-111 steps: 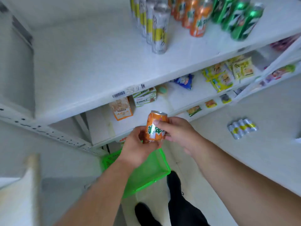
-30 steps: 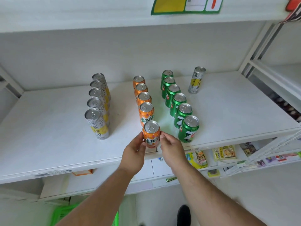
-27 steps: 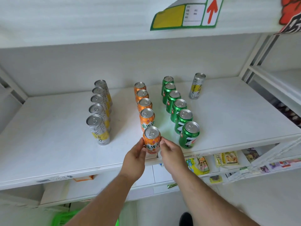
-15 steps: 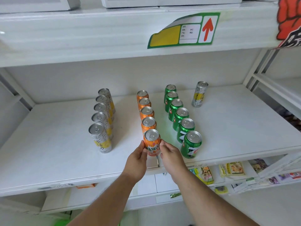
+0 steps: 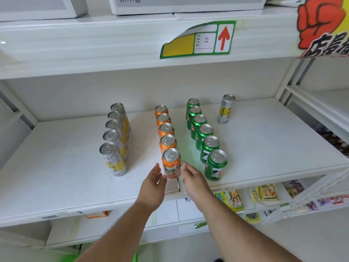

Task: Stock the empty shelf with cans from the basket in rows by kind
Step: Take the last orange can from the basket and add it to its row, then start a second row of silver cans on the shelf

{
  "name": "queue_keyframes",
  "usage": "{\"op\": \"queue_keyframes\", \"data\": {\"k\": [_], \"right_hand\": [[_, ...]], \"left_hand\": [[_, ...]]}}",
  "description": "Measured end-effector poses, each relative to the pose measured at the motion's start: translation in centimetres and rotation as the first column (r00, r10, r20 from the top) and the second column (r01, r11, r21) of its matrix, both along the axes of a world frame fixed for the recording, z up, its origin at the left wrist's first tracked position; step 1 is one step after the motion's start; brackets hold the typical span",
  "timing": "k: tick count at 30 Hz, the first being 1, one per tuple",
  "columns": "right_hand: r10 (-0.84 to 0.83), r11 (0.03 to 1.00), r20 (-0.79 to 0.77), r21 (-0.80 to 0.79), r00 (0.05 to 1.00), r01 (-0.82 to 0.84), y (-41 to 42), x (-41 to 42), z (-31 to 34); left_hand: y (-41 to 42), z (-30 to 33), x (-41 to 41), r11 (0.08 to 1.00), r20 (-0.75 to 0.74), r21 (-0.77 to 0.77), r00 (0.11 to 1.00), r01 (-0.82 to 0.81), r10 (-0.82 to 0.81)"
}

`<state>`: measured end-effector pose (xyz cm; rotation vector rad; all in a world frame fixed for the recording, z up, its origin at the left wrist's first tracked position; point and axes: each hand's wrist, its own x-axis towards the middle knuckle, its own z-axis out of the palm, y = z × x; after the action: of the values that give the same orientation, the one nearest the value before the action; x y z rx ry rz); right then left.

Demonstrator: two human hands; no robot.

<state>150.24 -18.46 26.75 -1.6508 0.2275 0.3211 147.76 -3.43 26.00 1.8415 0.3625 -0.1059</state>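
Flanking the front orange can (image 5: pixel 171 163), both hands sit at the near edge of the shelf (image 5: pixel 56 176). The left hand (image 5: pixel 154 188) lies at the can's 8 o'clock, fingers straight and relaxed, holding nothing. The right hand (image 5: pixel 192 181) lies at the can's 4 o'clock, fingers loosely extended; whether either hand's fingertips touch the can wall cannot be told from this angle. The can stands upright and heads the orange row (image 5: pixel 164 127) of five cans, which runs toward 12 o'clock. At 9 o'clock from that row, well apart, stands the silver-and-yellow row (image 5: pixel 115 137) of five tall cans. At 3 o'clock, just beside it, stands the green row (image 5: pixel 204 135) of six cans. Beyond the green row, at 1 o'clock, a single silver-and-yellow can (image 5: pixel 226 109) stands alone near the back. A green-bordered label (image 5: pixel 198 39) with a red arrow is fixed to the upper shelf edge.
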Motion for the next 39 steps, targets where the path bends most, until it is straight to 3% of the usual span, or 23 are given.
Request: {"op": "queue_keyframes", "data": {"k": [5,11,19,25,29,34,39], "right_hand": [[0.0,0.998,-0.015,-0.058,1.0,0.0,-1.0,-2.9,1.1],[-0.007,0.99,-0.027,-0.139,1.0,0.003,-4.7,-9.0,-1.1],[-0.176,0.964,-0.226,-0.238,0.958,0.121,-16.0,-18.5,-5.5],[-0.291,0.896,-0.335,-0.424,0.896,0.132,-28.9,-26.3,-7.9],[-0.313,0.884,-0.369,-0.451,0.875,0.126,-35.7,-29.9,-7.3],[-0.363,0.86,-0.407,-0.493,0.838,0.133,-42.0,-31.3,-8.4],[-0.382,0.853,-0.433,-0.506,0.816,0.131,-45.1,-29.4,-9.5]], "left_hand": [[-0.4,0.2,-3.1,0.999,0.048,0.043,0.999,0.003,-0.005],[-3.5,-1.4,-6.3,0.989,0.019,0.059,0.99,0.135,-0.136],[-11.6,-4.4,-11.5,0.923,-0.267,0.078,0.9,0.376,-0.345],[-19.3,-6.0,-16.1,0.88,-0.398,0.137,0.839,0.455,-0.372],[-24.3,-7.8,-19.0,0.847,-0.491,0.147,0.781,0.511,-0.386],[-30.3,-8.8,-21.3,0.823,-0.565,0.106,0.715,0.559,-0.412],[-33.2,-10.8,-19.9,0.837,-0.565,0.098,0.723,0.538,-0.398]]}}
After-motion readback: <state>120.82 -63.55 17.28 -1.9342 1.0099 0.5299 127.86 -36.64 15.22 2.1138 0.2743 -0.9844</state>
